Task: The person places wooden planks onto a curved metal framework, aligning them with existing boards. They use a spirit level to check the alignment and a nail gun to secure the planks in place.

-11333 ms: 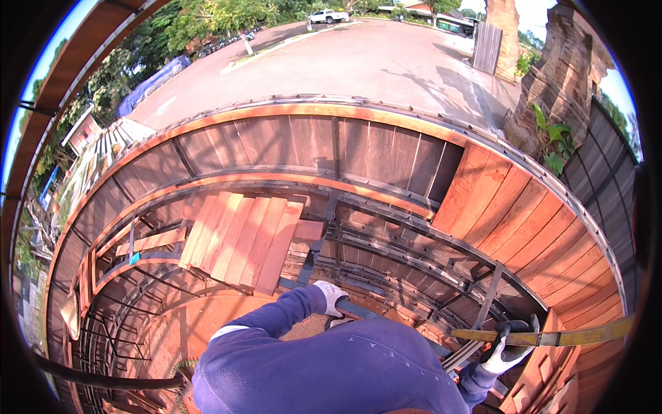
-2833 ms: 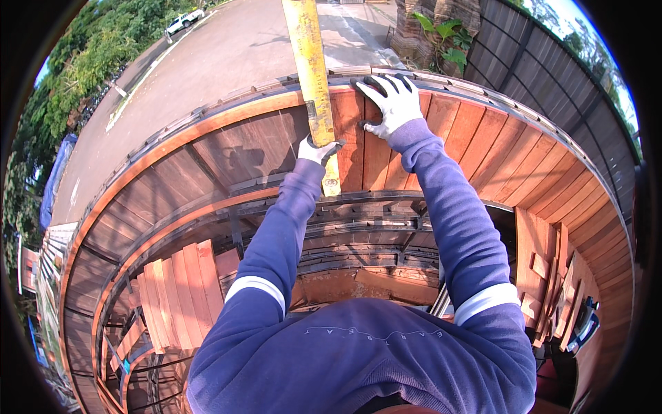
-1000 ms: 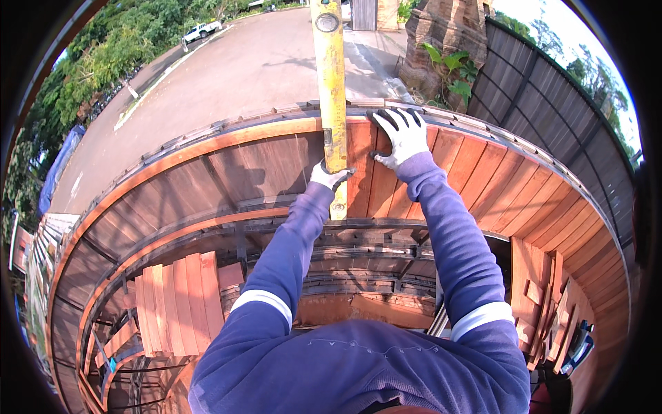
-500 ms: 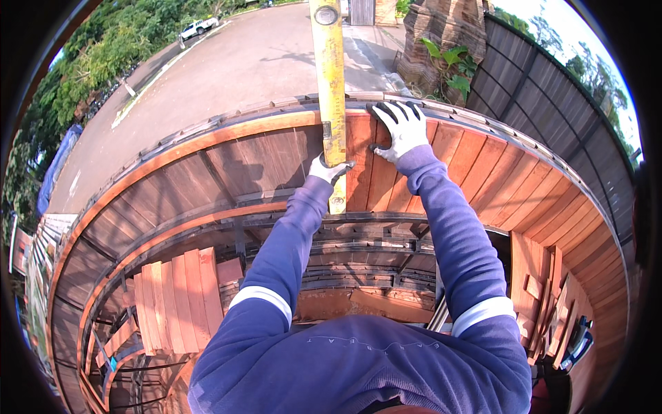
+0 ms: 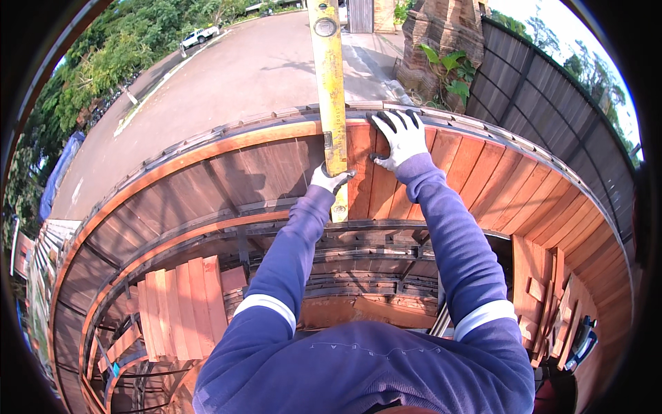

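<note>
A long yellow spirit level (image 5: 332, 90) stands upright in the picture, laid across the curved plank wall and reaching past its upper edge. My left hand (image 5: 324, 179), in a white glove with dark fingertips, is closed around the level near its lower end. Right of the level, my right hand (image 5: 401, 140), gloved the same way, rests with fingers spread on the reddish wooden planks (image 5: 476, 169). Its fingertips touch the top edge of the wall. The level's edge lies beside the plank nearest to it. My left fingers are partly hidden by the level.
Left of the level, a darker wall face (image 5: 172, 183) shows between curved rims. Loose boards (image 5: 181, 307) are stacked at lower left. More boards (image 5: 531, 283) and a blue-handled tool (image 5: 583, 348) lie at right. Beyond are a paved yard (image 5: 227, 76) and a dark fence (image 5: 545, 83).
The whole view has shifted slightly, so the wall and hands sit a little lower. Both hands keep their places on the level and planks.
</note>
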Action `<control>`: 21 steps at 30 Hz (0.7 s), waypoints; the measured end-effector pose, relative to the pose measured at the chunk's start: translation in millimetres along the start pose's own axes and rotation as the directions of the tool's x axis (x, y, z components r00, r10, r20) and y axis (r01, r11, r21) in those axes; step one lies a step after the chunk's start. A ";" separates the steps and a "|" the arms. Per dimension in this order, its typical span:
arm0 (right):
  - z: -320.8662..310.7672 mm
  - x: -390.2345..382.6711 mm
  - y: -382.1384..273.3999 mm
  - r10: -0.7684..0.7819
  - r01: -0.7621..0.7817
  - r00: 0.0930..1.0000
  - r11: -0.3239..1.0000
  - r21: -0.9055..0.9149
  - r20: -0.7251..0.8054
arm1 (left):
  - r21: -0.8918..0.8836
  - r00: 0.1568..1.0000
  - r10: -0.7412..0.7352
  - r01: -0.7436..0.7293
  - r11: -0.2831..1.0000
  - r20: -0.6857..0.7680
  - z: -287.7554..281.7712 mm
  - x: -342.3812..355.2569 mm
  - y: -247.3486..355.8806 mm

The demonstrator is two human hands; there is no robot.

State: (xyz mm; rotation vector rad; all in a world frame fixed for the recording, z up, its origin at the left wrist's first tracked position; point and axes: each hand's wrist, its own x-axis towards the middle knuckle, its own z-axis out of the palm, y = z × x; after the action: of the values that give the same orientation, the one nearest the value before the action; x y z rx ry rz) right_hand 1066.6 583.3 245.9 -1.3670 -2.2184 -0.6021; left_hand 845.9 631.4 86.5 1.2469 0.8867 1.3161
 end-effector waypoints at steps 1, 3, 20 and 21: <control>-1.1 1.3 -1.5 -0.001 0.001 1.000 1.000 0.000 -0.008 | 0.077 1.000 0.020 -0.019 0.997 -0.009 -2.0 1.7 -2.1; -3.4 4.1 -5.2 -0.001 0.001 1.000 1.000 0.002 -0.026 | 0.067 0.999 0.036 -0.033 0.997 -0.038 -5.8 5.6 -7.1; -145.2 -334.4 41.9 0.879 -0.661 0.462 0.428 0.616 -0.114 | -0.301 0.999 0.036 -0.039 0.953 -0.016 2.5 3.6 -6.0; -142.8 -365.9 33.5 0.921 -0.708 0.377 0.356 0.610 -0.099 | -0.220 0.999 0.034 -0.037 0.975 -0.021 -12.0 4.3 -7.4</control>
State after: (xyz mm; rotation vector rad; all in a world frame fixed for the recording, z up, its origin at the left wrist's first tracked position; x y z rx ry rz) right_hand 1265.0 257.1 147.5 -1.6374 -0.9010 0.0735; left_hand 836.1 638.5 78.1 1.0833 0.7115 1.4148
